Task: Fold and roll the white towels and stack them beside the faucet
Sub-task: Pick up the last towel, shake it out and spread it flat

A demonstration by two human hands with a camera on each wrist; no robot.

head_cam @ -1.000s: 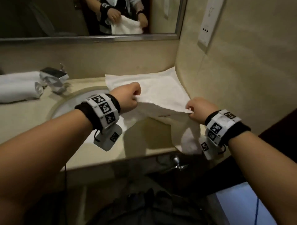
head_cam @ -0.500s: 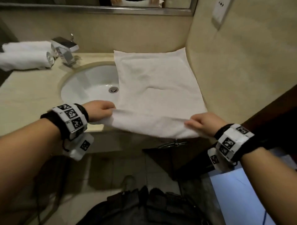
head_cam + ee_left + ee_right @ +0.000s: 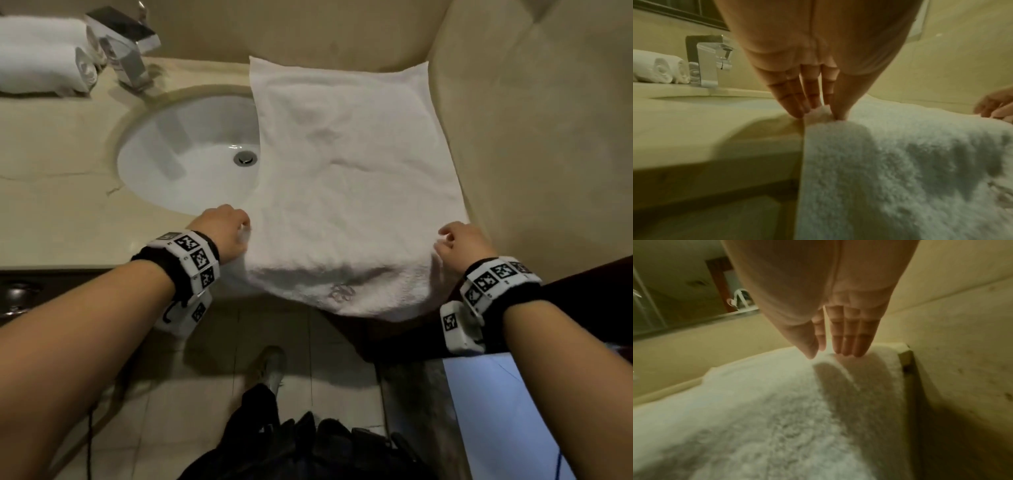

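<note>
A white towel (image 3: 346, 178) lay spread over the beige vanity counter (image 3: 51, 164), covering the sink's (image 3: 185, 154) right edge, its near end drooping off the front. The left hand (image 3: 224, 233) pinched the towel's left edge between thumb and fingers; the right hand (image 3: 460, 241) pinched a ridge at its right edge. Rolled towels (image 3: 41, 68) sat beside the faucet (image 3: 126, 48).

The left hand (image 3: 818, 68) pinched the white towel's (image 3: 900, 162) edge at the counter (image 3: 705, 129) rim, thumb against fingertips (image 3: 795, 110). At nine o'clock stood the faucet (image 3: 707, 61), rolled towels (image 3: 661, 69) just beside it. The right hand (image 3: 995, 107) touched the towel at three o'clock.
</note>
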